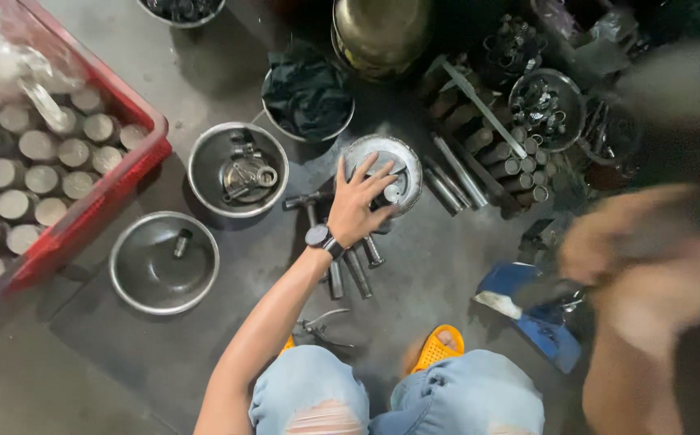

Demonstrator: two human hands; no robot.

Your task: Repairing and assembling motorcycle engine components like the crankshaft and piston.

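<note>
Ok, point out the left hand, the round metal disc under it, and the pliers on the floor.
left hand (359, 205), head view, back of the hand.
round metal disc (402, 153), head view, upper rim.
pliers (323, 326), head view, handles near the joint.

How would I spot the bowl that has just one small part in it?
Start at the red plastic crate full of round metal cans on the left. Just below its lower right corner sits a shallow round steel bowl. Unlike the steel bowl of mixed fittings above it, it holds only one short dark metal cylinder.

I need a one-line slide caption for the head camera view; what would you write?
Left hand with a wristwatch rests spread on a round metal part among steel bowls, while the right hand is a blur.
</note>
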